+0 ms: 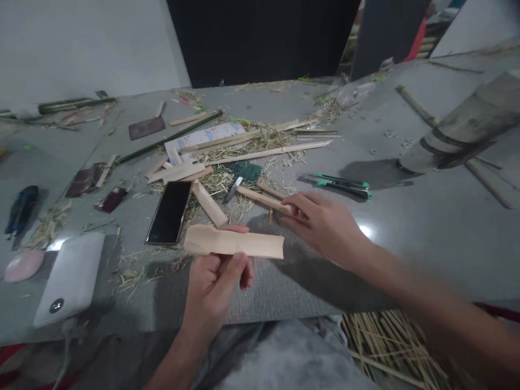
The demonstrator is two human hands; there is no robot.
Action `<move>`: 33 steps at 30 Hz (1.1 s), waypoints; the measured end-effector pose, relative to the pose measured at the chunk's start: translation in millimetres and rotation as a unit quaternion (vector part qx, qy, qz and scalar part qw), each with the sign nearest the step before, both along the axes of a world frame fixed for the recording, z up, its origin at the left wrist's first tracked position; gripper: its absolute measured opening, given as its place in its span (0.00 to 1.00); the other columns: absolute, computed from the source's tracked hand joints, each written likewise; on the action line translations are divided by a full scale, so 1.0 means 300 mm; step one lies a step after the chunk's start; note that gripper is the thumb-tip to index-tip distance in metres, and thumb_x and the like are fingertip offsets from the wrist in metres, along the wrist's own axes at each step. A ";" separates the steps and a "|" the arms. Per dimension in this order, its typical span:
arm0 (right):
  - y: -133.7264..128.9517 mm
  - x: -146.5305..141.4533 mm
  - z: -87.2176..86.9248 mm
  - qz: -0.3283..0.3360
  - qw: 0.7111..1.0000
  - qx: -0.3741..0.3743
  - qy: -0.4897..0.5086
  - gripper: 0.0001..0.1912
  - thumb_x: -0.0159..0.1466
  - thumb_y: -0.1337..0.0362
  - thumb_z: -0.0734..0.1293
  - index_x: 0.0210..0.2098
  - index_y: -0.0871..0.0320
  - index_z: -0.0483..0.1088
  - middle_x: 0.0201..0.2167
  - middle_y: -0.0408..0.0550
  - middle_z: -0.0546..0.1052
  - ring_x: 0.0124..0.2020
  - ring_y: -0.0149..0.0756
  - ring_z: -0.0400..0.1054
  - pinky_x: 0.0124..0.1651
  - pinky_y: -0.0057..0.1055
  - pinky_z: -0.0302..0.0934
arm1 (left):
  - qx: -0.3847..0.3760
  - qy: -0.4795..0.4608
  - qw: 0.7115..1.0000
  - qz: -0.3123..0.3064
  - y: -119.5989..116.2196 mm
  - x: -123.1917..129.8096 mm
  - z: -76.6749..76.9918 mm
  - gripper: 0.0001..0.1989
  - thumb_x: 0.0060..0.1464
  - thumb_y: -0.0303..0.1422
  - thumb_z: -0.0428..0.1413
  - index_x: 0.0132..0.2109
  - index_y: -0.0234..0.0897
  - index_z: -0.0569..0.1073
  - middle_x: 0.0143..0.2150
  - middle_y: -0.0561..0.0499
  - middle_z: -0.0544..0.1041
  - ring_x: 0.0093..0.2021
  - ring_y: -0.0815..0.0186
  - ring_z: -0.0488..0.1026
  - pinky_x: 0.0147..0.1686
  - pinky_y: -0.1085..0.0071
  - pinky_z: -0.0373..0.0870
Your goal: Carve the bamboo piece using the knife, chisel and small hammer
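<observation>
My left hand (219, 287) is closed on a pale split bamboo piece (239, 242), with the thumb on its near edge and the fingers underneath. The piece lies crosswise above the table's front, wider at its left end. To the right, my right hand (320, 225) has its fingers closed around the end of a wooden-handled tool (260, 197). The tool's small metal head (234, 189) points left over the shavings; its exact kind is unclear. Another bamboo strip (209, 203) lies just behind the held piece, beside a black phone (169, 212).
Green-and-black cutters (341, 185) lie beyond my right hand. A thick bamboo pole (467, 127) stands at the right. Bamboo strips (268, 153) and shavings cover the middle. At the left are a white power bank (73, 276), a pink object (24, 265) and sandpaper (147, 128).
</observation>
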State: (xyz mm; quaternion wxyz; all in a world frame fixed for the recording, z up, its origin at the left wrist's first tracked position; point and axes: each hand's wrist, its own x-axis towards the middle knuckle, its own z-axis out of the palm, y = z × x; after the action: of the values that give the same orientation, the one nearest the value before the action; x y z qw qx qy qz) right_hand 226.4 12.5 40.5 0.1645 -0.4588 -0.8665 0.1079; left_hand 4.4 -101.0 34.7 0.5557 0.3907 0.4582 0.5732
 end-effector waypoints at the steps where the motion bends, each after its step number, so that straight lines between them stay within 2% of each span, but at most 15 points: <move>1: 0.026 0.005 -0.012 0.012 0.998 0.025 -0.058 0.11 0.73 0.59 0.70 0.51 0.57 0.74 0.46 0.54 0.81 0.48 0.49 0.75 0.41 0.38 0.64 | -0.007 -0.006 1.000 0.008 0.002 -0.004 0.003 0.15 0.70 0.41 0.60 0.56 0.37 0.72 0.25 0.55 0.73 0.25 0.69 0.68 0.26 0.74 0.65; 3: 0.071 0.013 -0.034 0.032 0.993 0.034 -0.112 0.09 0.71 0.60 0.71 0.48 0.57 0.75 0.48 0.55 0.80 0.52 0.54 0.73 0.44 0.40 0.64 | -0.013 -0.012 1.000 0.020 0.010 -0.014 0.005 0.16 0.68 0.42 0.61 0.55 0.37 0.74 0.25 0.55 0.72 0.26 0.69 0.67 0.27 0.73 0.64; 7: 0.124 0.020 -0.065 0.043 0.992 0.020 -0.120 0.06 0.72 0.61 0.69 0.46 0.55 0.74 0.44 0.51 0.80 0.43 0.48 0.75 0.39 0.39 0.62 | -0.023 0.033 0.998 0.044 0.083 -0.045 0.026 0.14 0.66 0.44 0.62 0.46 0.37 0.79 0.24 0.57 0.62 0.24 0.71 0.54 0.24 0.72 0.52; 9: 0.133 0.022 -0.073 0.044 0.992 0.022 -0.117 0.05 0.73 0.62 0.66 0.45 0.55 0.74 0.44 0.53 0.80 0.44 0.48 0.75 0.40 0.39 0.62 | -0.013 0.071 0.996 0.050 0.154 -0.058 0.065 0.15 0.68 0.44 0.59 0.41 0.37 0.80 0.24 0.57 0.58 0.24 0.71 0.51 0.24 0.71 0.48; 12: 0.135 0.031 -0.074 0.057 0.992 0.018 -0.110 0.05 0.71 0.67 0.64 0.45 0.56 0.73 0.44 0.54 0.80 0.46 0.49 0.75 0.43 0.39 0.62 | 0.016 0.094 0.995 0.007 0.275 -0.067 0.143 0.13 0.66 0.41 0.60 0.38 0.37 0.80 0.23 0.57 0.53 0.24 0.71 0.48 0.24 0.71 0.48; 14: 0.136 0.047 -0.066 0.066 0.993 0.007 -0.102 0.05 0.70 0.68 0.64 0.43 0.56 0.72 0.41 0.53 0.80 0.43 0.46 0.76 0.41 0.38 0.62 | 0.035 0.120 0.992 -0.011 0.339 -0.070 0.180 0.15 0.66 0.42 0.59 0.37 0.36 0.80 0.24 0.57 0.54 0.23 0.71 0.48 0.23 0.72 0.47; 16: 0.138 0.068 -0.054 0.067 0.994 -0.007 -0.089 0.05 0.71 0.68 0.63 0.41 0.55 0.70 0.38 0.50 0.80 0.38 0.43 0.76 0.38 0.36 0.60 | 0.048 0.148 0.988 -0.008 0.381 -0.074 0.190 0.17 0.65 0.44 0.60 0.35 0.35 0.80 0.24 0.55 0.59 0.23 0.71 0.52 0.22 0.73 0.49; 18: 0.145 0.088 -0.043 0.049 0.996 -0.018 -0.072 0.05 0.71 0.68 0.62 0.37 0.54 0.67 0.34 0.46 0.79 0.33 0.39 0.74 0.35 0.34 0.58 | 0.050 0.166 0.985 -0.001 0.404 -0.080 0.177 0.16 0.63 0.44 0.61 0.36 0.36 0.80 0.26 0.54 0.63 0.24 0.70 0.57 0.23 0.73 0.54; 21: 0.161 0.111 -0.036 -0.012 0.999 -0.023 -0.048 0.08 0.70 0.67 0.62 0.33 0.53 0.61 0.26 0.43 0.74 0.24 0.35 0.67 0.29 0.33 0.51 | 0.030 0.187 0.982 -0.016 0.420 -0.094 0.133 0.11 0.60 0.41 0.63 0.42 0.37 0.78 0.29 0.53 0.67 0.26 0.70 0.61 0.24 0.75 0.57; 23: 0.173 0.122 -0.037 -0.059 0.997 -0.019 -0.038 0.10 0.70 0.65 0.62 0.32 0.52 0.59 0.25 0.44 0.72 0.23 0.36 0.63 0.29 0.33 0.47 | -0.002 0.224 0.972 -0.069 0.425 -0.105 0.101 0.10 0.59 0.39 0.63 0.41 0.37 0.76 0.29 0.54 0.67 0.25 0.70 0.61 0.23 0.76 0.54; 25: 0.179 0.128 -0.040 -0.092 0.995 -0.017 -0.032 0.10 0.70 0.65 0.62 0.32 0.51 0.56 0.25 0.45 0.71 0.23 0.37 0.62 0.30 0.34 0.45 | -0.051 0.281 0.945 -0.158 0.427 -0.113 0.076 0.09 0.59 0.37 0.62 0.35 0.36 0.74 0.25 0.54 0.66 0.22 0.71 0.60 0.22 0.75 0.51; 27: 0.179 0.129 -0.044 -0.103 0.994 -0.022 -0.027 0.10 0.71 0.64 0.61 0.33 0.51 0.55 0.27 0.45 0.72 0.24 0.37 0.62 0.31 0.34 0.45 | -0.085 0.326 0.914 -0.225 0.425 -0.116 0.059 0.13 0.59 0.37 0.62 0.29 0.38 0.70 0.23 0.54 0.67 0.21 0.70 0.60 0.21 0.74 0.51; 28: 0.176 0.127 -0.046 -0.102 0.994 -0.026 -0.024 0.11 0.71 0.64 0.60 0.33 0.51 0.54 0.28 0.46 0.72 0.25 0.37 0.62 0.31 0.34 0.46 | -0.090 0.338 0.906 -0.237 0.423 -0.117 0.054 0.14 0.59 0.37 0.61 0.29 0.38 0.69 0.22 0.54 0.68 0.20 0.69 0.61 0.21 0.73 0.51; 31: 0.163 0.111 -0.057 -0.088 0.995 -0.043 -0.017 0.12 0.73 0.63 0.60 0.34 0.51 0.54 0.29 0.46 0.74 0.27 0.38 0.64 0.31 0.34 0.49 | -0.077 0.352 0.908 -0.212 0.417 -0.118 0.044 0.08 0.59 0.38 0.62 0.38 0.38 0.74 0.20 0.56 0.69 0.18 0.68 0.61 0.20 0.73 0.48; 33: 0.157 0.095 -0.068 -0.083 0.995 -0.054 -0.016 0.12 0.73 0.61 0.62 0.34 0.51 0.56 0.30 0.46 0.75 0.28 0.38 0.66 0.30 0.33 0.49 | -0.060 0.374 0.906 -0.189 0.415 -0.118 0.038 0.13 0.60 0.38 0.62 0.49 0.37 0.76 0.19 0.58 0.69 0.18 0.66 0.61 0.20 0.72 0.46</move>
State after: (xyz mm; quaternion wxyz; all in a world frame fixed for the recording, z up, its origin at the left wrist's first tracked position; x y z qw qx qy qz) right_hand 255.1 59.5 20.1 0.1336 -0.5391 -0.8209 0.1330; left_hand -30.9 23.5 46.1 0.4641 0.6216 0.5836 0.2402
